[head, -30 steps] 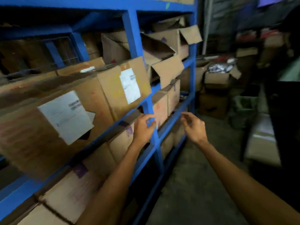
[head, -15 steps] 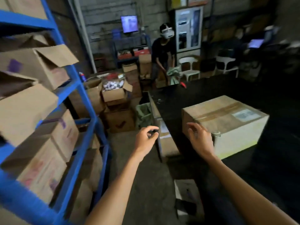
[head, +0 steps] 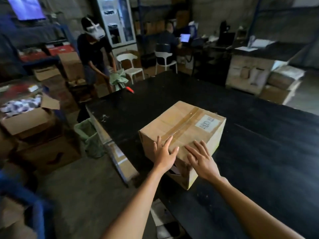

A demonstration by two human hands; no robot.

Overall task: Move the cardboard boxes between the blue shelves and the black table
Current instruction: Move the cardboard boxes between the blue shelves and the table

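A taped cardboard box (head: pixel 186 125) with a white label stands on the black table (head: pixel 259 152), near its left front corner. My left hand (head: pixel 164 155) lies over the box's near top edge with straight, spread fingers. My right hand (head: pixel 202 160) rests beside it on the same edge, fingers also straight and spread. Neither hand curls round the box. A blurred piece of the blue shelves (head: pixel 25 200) shows at the lower left.
A person (head: pixel 94 54) bends over boxes beyond the table's far left corner. Open and stacked cardboard boxes (head: pixel 31 121) crowd the floor at left. A green-lined bin (head: pixel 89 135) stands by the table's edge. White chairs (head: pixel 131 66) and a seated person stand at the back.
The view has swung from the blue shelves to the black table. Both hands have moved forward from mid-air onto the box's near top edge.
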